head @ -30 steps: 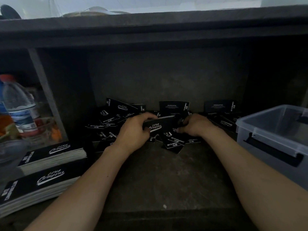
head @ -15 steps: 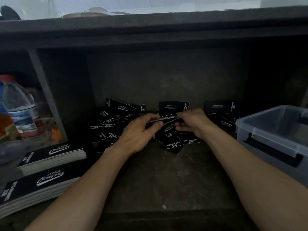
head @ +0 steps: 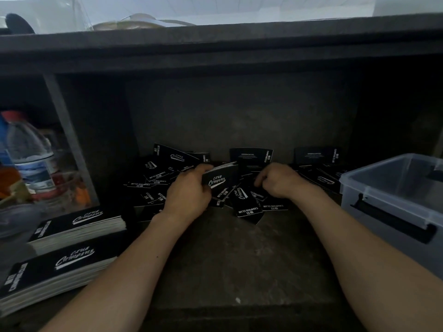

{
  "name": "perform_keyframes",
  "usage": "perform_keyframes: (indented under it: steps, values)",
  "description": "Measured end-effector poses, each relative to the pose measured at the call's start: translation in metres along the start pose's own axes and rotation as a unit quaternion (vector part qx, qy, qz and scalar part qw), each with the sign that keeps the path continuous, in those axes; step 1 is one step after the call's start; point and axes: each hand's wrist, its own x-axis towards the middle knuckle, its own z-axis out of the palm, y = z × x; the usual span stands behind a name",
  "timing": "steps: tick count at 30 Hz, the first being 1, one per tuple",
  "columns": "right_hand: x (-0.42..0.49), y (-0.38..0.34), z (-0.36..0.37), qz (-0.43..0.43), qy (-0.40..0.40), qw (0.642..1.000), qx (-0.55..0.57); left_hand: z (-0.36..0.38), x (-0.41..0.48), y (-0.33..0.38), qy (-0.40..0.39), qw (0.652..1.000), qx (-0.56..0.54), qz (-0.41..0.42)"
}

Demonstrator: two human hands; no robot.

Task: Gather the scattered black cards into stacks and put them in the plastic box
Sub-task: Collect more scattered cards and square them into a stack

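Note:
Black cards with white lettering lie scattered in a heap (head: pixel 244 202) at the back of a dark shelf, some leaning on the rear wall. My left hand (head: pixel 189 191) grips a small stack of cards (head: pixel 219 178), tilted face up above the heap. My right hand (head: pixel 279 179) is down on the heap to the right, fingers curled onto a loose card (head: pixel 259 194). The translucent plastic box (head: pixel 393 197) with a black latch stands at the right, apart from both hands.
Two tall neat stacks of black cards (head: pixel 72 248) sit at the front left. A water bottle (head: pixel 31 154) and other clutter fill the left compartment behind a divider (head: pixel 67 140). An overhanging shelf top (head: pixel 215 44) closes the space above.
My hands, which met over the held stack half a second ago, have parted. The left keeps the stack, now face up, and the right has dropped onto the heap.

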Motion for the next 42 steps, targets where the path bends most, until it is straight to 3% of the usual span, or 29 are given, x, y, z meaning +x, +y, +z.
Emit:
perform_keyframes:
  steps: [3, 7, 12, 15, 17, 21, 26, 28, 30, 32, 38, 40, 42]
  values:
    - [-0.003, 0.001, -0.004, 0.021, 0.028, 0.999, -0.023, -0.002, 0.000, 0.003, 0.017, 1.000, 0.000, -0.002]
    - [-0.007, -0.002, -0.002, 0.004, -0.030, 0.999, -0.016, -0.004, 0.000, 0.004, 0.021, 1.000, -0.013, -0.015]
    - [-0.003, 0.002, -0.011, 0.065, -0.015, 0.997, -0.040, -0.003, 0.000, 0.004, 0.012, 1.000, -0.010, -0.019]
    - [-0.002, 0.004, -0.010, 0.053, -0.003, 0.998, 0.039, -0.002, 0.001, 0.003, 0.011, 1.000, -0.023, -0.016]
    - [-0.006, 0.003, -0.010, 0.016, -0.030, 0.996, 0.084, -0.002, 0.001, 0.004, 0.002, 0.999, -0.051, -0.007]
    - [-0.011, -0.002, -0.006, 0.030, -0.091, 0.995, 0.031, 0.001, 0.003, 0.001, -0.010, 0.999, -0.048, 0.001]
    - [-0.009, 0.003, -0.014, 0.070, -0.033, 0.991, 0.107, 0.003, 0.004, -0.002, 0.000, 1.000, -0.014, -0.002]
    - [-0.008, 0.003, -0.017, 0.061, -0.002, 0.970, 0.234, 0.002, 0.004, -0.001, -0.010, 1.000, -0.023, -0.005]
    - [-0.009, -0.001, -0.018, 0.051, -0.006, 0.909, 0.414, 0.000, 0.005, 0.002, -0.015, 0.999, -0.044, -0.017]
    - [-0.009, -0.005, -0.016, 0.044, 0.002, 0.866, 0.497, -0.002, 0.005, 0.006, -0.016, 0.997, -0.065, -0.024]
    - [-0.006, -0.006, -0.001, -0.025, 0.066, 0.934, 0.350, -0.001, 0.001, 0.007, -0.032, 0.998, -0.048, 0.020]
    - [-0.004, -0.001, -0.009, -0.023, 0.062, 0.970, 0.236, -0.001, 0.001, 0.005, -0.027, 0.998, -0.061, 0.010]
    - [-0.008, 0.002, -0.020, -0.001, 0.009, 0.996, 0.088, -0.002, 0.002, 0.006, -0.018, 0.997, -0.073, -0.001]
